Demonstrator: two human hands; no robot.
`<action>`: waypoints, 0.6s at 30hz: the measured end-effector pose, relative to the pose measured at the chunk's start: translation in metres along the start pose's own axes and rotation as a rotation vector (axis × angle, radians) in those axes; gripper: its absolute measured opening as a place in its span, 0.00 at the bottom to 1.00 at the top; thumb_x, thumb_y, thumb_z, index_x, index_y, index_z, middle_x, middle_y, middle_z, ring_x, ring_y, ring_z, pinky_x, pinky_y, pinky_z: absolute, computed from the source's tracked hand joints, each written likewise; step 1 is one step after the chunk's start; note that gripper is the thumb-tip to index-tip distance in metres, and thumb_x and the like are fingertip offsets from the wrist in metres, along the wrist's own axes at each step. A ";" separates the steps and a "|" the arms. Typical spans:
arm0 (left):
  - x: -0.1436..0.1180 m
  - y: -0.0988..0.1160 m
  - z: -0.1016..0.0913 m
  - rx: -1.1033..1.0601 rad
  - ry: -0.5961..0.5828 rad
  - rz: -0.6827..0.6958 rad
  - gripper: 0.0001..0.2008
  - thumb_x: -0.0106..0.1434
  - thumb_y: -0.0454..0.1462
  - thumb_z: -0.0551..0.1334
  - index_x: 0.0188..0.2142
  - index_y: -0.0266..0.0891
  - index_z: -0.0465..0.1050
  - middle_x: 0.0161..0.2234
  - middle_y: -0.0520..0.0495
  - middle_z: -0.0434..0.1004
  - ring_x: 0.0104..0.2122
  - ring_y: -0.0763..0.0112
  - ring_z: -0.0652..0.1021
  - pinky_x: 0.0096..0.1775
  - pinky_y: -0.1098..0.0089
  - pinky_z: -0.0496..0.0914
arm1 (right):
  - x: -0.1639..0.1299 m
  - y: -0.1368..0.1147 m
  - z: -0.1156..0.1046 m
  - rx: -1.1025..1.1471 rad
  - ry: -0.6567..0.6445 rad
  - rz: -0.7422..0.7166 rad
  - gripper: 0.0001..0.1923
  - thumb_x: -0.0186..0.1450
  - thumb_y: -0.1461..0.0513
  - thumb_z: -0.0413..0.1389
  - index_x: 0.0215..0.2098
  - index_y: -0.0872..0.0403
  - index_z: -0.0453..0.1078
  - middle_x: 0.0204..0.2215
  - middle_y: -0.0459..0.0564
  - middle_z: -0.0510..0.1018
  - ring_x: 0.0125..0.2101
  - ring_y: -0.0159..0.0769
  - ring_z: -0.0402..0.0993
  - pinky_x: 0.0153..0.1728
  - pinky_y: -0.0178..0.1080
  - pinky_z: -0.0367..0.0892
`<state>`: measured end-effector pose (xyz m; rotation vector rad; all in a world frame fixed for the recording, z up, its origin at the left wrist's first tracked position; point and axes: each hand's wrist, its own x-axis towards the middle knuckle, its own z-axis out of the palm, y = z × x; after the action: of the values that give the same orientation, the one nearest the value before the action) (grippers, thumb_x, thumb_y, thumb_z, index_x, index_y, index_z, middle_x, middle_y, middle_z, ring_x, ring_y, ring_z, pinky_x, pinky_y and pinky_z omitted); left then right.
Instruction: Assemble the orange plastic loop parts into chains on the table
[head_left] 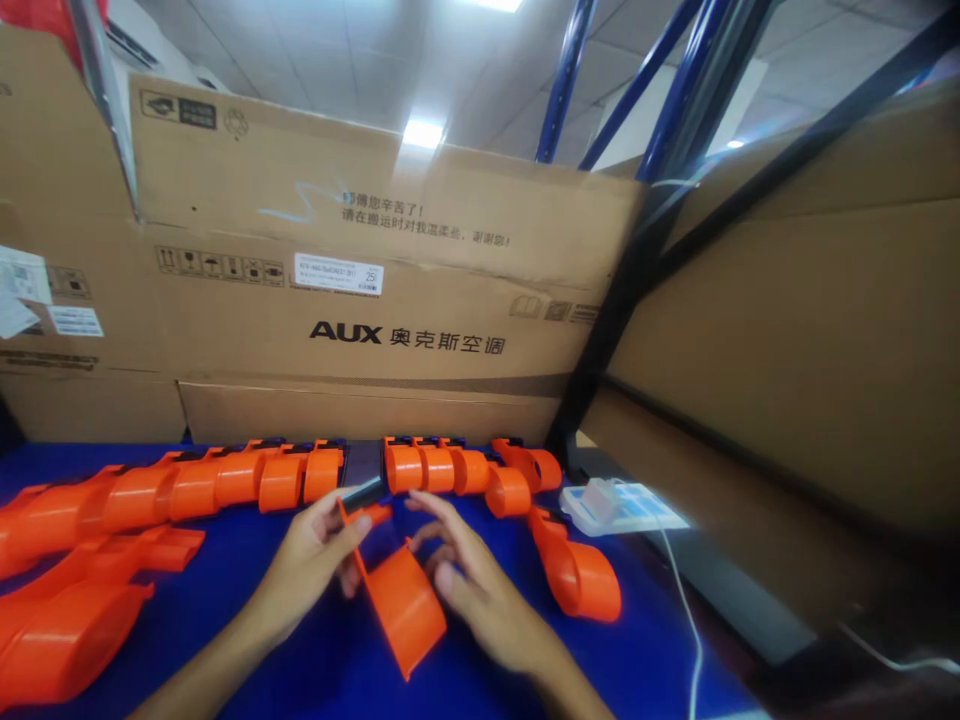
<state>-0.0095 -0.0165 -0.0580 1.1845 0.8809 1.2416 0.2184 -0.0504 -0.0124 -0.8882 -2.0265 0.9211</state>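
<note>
Hands meet over a blue bench top (315, 660), near the middle of its front edge, seen from a head camera that I watch remotely. My view shows the left hand (311, 560) pinching the narrow upper end of an orange plastic clip (401, 600), thumb and fingers clamped on it. The right hand (469, 580) rests against the clip's wide lower part, fingers curled and touching its side; I cannot tell whether they close round it.

The clip is bright orange, glossy, scoop-shaped, broad and rounded at the bottom, tapering to a thin tab at the top. It stands tilted above the bench, its open face turned toward the camera.

Just behind the hands, a dark grey block (363, 475) sits in a long row of orange clips (225, 480) that runs along the back edge. More orange pieces (60, 620) lie at the left front corner, and one loose clip (577, 575) lies to the right. A white charger (619, 505) with a cable sits toward the right edge. Cardboard boxes (360, 270) wall in the back.

I judge that the work goes best if the left pinch stays firm on the tab while the right hand steadies the wide body, keeping both square to each other.
</note>
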 end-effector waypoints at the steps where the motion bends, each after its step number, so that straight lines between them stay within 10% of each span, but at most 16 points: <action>1: 0.000 -0.002 0.000 0.019 0.000 -0.011 0.28 0.60 0.46 0.68 0.57 0.39 0.68 0.22 0.53 0.76 0.13 0.76 0.71 0.16 0.76 0.67 | -0.005 -0.005 -0.001 -0.052 -0.052 -0.030 0.42 0.63 0.42 0.57 0.69 0.47 0.53 0.65 0.58 0.59 0.57 0.50 0.67 0.55 0.50 0.65; 7: 0.003 -0.004 0.007 0.093 -0.080 -0.093 0.29 0.63 0.50 0.63 0.59 0.38 0.66 0.21 0.51 0.74 0.15 0.73 0.72 0.16 0.74 0.68 | -0.024 -0.017 0.005 -0.270 -0.150 0.005 0.43 0.53 0.49 0.69 0.65 0.44 0.62 0.64 0.53 0.64 0.61 0.52 0.64 0.61 0.48 0.61; 11: -0.002 0.007 0.000 0.208 -0.043 -0.067 0.31 0.66 0.53 0.57 0.64 0.41 0.61 0.46 0.35 0.79 0.24 0.66 0.78 0.20 0.66 0.74 | -0.029 -0.008 0.000 -0.351 -0.026 0.138 0.45 0.54 0.48 0.68 0.66 0.45 0.60 0.63 0.55 0.66 0.61 0.56 0.62 0.61 0.54 0.60; 18: -0.068 0.058 -0.101 1.347 -0.005 0.456 0.30 0.61 0.47 0.65 0.63 0.56 0.64 0.58 0.47 0.74 0.54 0.49 0.75 0.56 0.47 0.67 | -0.019 -0.001 -0.011 -0.449 -0.081 0.236 0.39 0.60 0.47 0.63 0.66 0.46 0.61 0.64 0.53 0.66 0.63 0.53 0.62 0.62 0.56 0.60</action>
<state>-0.1304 -0.0696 -0.0301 2.5421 1.5754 0.8954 0.2372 -0.0625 -0.0127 -1.3746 -2.2777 0.6357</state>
